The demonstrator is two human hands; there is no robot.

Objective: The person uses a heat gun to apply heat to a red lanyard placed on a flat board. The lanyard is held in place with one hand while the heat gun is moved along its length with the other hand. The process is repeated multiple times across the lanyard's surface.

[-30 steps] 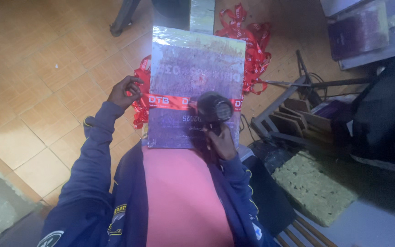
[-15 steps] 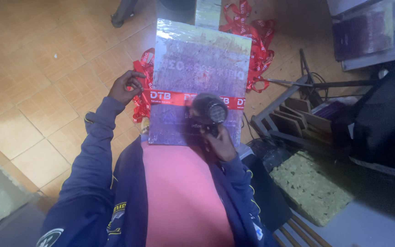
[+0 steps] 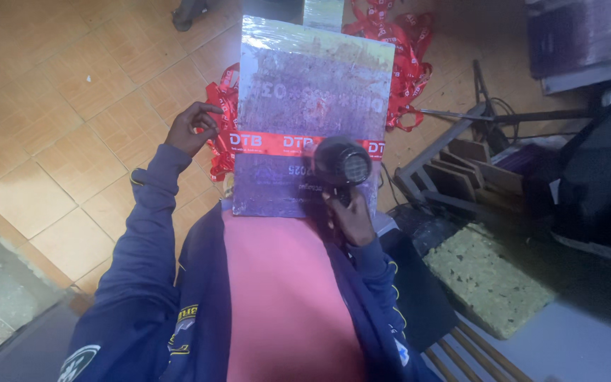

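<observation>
**Hair dryer on wrapped board, seated over tile floor**

Orange-brown tile floor [image 3: 58,92] fills the left and top of frame; grey surface at lower right. Clutter on the right — a yellow-green foam block [image 3: 486,279], a metal stand [image 3: 489,117] lying flat, dark framed pieces. A heap of red lanyards [image 3: 408,60] spills behind the board at top centre. The plastic-wrapped board [image 3: 305,85] stands mid-frame against the person's lap, a red tape band [image 3: 263,141] across it. Right hand [image 3: 351,216] clamped on the handle of a black hair dryer [image 3: 342,164], just below the band, in front of the board. Left hand [image 3: 192,127] at the board's left edge by the tape, fingers curled — whether it grips anything, cannot tell.
</observation>
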